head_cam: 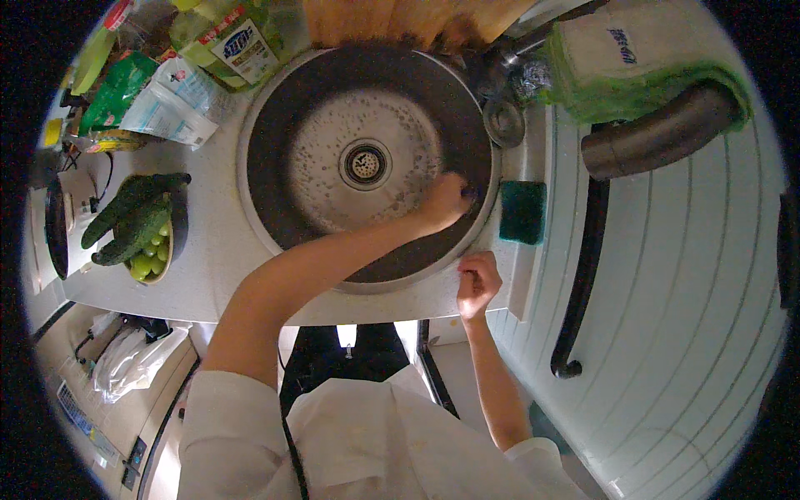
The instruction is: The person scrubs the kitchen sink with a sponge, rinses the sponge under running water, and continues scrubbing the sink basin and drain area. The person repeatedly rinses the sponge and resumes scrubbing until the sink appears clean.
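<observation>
My left hand point(447, 200) is inside the round metal sink point(269, 156), close to its right wall, with the fingers curled. A small dark spot shows at its fingertips, but I cannot tell whether it is a held thing. Water drops dot the sink floor around the drain strainer point(365, 165). At the sink's front right rim, my right hand point(480, 281) hovers over or rests on the counter, its fingers folded in and nothing visible in them. A dark green scouring pad point(523, 212) lies beyond it, just right of the rim.
On the left, cucumbers point(137, 225) and green grapes point(150, 256) fill a bowl. Behind stand a bottle of green liquid point(231, 47) and plastic pouches point(175, 100). A wooden board point(400, 22) backs the sink. Rightward are a curved metal tube point(662, 134) and a green-edged cloth point(631, 69).
</observation>
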Demonstrator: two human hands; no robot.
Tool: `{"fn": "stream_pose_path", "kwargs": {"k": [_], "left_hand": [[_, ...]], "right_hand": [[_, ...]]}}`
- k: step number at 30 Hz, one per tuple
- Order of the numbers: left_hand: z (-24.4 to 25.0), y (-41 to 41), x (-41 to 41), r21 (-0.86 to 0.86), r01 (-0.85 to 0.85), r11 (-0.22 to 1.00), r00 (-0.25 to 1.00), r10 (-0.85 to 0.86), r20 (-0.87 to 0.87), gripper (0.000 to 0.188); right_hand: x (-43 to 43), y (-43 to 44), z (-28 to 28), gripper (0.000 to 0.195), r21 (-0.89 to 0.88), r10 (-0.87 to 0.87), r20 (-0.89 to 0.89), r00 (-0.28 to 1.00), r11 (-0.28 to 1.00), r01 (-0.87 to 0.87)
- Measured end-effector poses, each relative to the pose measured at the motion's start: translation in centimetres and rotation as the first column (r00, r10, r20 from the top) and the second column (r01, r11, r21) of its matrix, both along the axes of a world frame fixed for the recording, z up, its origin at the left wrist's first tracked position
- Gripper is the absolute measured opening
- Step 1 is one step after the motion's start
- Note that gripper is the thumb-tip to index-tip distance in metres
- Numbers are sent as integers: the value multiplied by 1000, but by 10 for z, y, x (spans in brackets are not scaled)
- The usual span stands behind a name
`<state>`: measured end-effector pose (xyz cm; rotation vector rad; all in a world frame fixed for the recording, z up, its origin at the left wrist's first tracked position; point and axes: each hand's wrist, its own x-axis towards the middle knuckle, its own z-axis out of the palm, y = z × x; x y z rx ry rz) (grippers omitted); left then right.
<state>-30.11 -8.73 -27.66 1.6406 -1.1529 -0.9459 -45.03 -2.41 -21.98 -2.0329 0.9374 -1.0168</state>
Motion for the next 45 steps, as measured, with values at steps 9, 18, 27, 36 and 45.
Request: {"fn": "stream_pose_path", "kwargs": {"k": [9,18,27,36,45], "left_hand": [[7,-49,31,145,-71,987,994,58,91,20],[-83,104,43,348,624,700,707,-695,130,26],[-25,125,54,534,656,533,319,-837,444,21],[-9,63,259,648,246,721,-305,-577,758,16],[63,134,162,881,374,290,37,-954,299,15]], "right_hand": [[1,1,2,12,11,-7,6,1000,1000,7],[1,3,5,13,10,-70,-4,998,998,70],[1,4,12,15,35,-49,8,999,998,48],[1,4,18,15,109,-69,-5,998,992,69],[-5,2,6,16,77,-90,67,994,993,85]]}}
